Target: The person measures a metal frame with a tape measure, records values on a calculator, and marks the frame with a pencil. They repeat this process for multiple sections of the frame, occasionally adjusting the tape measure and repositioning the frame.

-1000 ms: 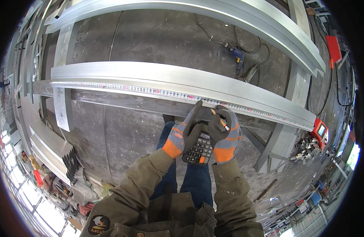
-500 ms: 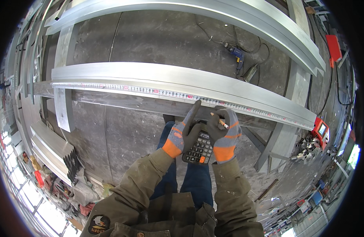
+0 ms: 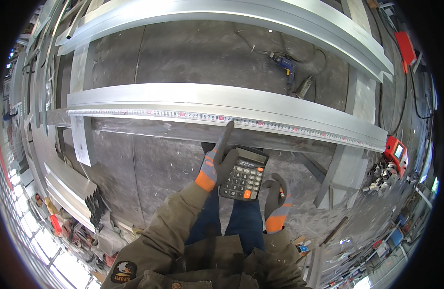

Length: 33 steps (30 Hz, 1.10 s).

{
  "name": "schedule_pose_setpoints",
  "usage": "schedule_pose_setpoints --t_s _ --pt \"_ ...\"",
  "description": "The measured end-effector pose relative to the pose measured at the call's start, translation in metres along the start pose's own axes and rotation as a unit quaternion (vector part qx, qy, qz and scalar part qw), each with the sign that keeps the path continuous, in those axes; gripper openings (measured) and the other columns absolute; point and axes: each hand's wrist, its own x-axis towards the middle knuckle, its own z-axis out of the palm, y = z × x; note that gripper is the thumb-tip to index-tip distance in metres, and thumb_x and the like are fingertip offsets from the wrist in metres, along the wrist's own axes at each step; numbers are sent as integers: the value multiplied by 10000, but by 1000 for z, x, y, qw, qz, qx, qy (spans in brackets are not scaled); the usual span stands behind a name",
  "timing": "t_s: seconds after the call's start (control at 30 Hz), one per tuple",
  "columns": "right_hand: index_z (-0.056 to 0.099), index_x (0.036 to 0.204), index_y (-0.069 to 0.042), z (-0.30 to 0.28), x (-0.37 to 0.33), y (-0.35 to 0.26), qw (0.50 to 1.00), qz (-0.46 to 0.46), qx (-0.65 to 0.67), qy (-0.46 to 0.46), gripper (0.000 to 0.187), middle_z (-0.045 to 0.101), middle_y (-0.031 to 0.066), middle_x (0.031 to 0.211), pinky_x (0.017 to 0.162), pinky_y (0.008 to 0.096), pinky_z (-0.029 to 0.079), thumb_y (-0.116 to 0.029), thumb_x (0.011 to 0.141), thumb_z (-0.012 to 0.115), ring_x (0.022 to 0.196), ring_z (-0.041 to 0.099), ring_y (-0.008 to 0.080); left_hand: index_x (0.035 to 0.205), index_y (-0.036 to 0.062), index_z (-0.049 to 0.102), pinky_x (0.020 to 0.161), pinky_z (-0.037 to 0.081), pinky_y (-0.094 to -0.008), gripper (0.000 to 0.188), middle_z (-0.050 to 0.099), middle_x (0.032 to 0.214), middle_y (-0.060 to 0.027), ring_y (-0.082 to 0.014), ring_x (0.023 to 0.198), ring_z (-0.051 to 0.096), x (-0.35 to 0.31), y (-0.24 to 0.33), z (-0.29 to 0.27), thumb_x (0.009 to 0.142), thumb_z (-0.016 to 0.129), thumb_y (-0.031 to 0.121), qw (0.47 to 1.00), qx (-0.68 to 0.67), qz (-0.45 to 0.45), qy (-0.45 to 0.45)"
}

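My left hand [image 3: 218, 163], in a grey and orange glove, grips the left side of a black calculator [image 3: 242, 179]. Its index finger is stretched out, with the tip at the lower edge of a white measuring tape [image 3: 275, 125]. The tape runs along a long silvery metal profile [image 3: 222, 99], and its red case [image 3: 396, 155] sits at the profile's right end. To the right of the calculator, apart from it, my gloved right hand [image 3: 278, 202] is curled round a pencil [image 3: 281, 194], of which only a small end shows.
Metal crossbars [image 3: 82, 139] support the profile, with more long profiles [image 3: 222, 12] beyond. A blue power drill [image 3: 286, 67] and a grinder-like tool [image 3: 304, 86] with cables lie on the floor. Stacked profiles [image 3: 70, 188] stand at left, metal offcuts [image 3: 382, 177] at right.
My right hand has drawn back from the calculator, down toward me, uncovering its keys and display. My left index finger has shifted slightly left along the tape.
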Motion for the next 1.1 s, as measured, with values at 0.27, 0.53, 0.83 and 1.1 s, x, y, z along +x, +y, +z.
schedule_pose_setpoints --t_s 0.27,0.53,0.83,1.1 --pt "612 1330 23 6 -15 31 993 -82 67 -47 311 687 95 1046 854 312 523 -119 1054 586 931 629 140 1731 155 112 715 478 -268 824 674 880 -41 -67 780 556 -2 12 6 1022 511 28 1000 -13 -24 15" --pt "614 1303 23 -12 -9 23 990 -53 86 -98 275 661 99 1119 854 311 528 -64 1043 597 949 624 143 1726 109 114 670 464 -274 827 620 826 -17 -62 718 517 -2 16 14 997 499 34 999 8 -12 48" --pt "689 1030 14 -49 9 34 968 -214 -86 -97 132 650 139 1234 789 352 576 22 935 598 937 714 259 1720 97 155 709 472 -266 808 624 815 -28 -63 736 516 -4 29 23 995 508 59 996 26 -37 81" --pt "691 1112 -1 -55 14 33 973 -186 -98 -92 236 653 133 1244 790 337 554 76 915 586 936 694 249 1722 112 161 738 470 -262 803 634 828 -35 -60 783 531 -3 29 23 999 508 64 996 8 -39 82"
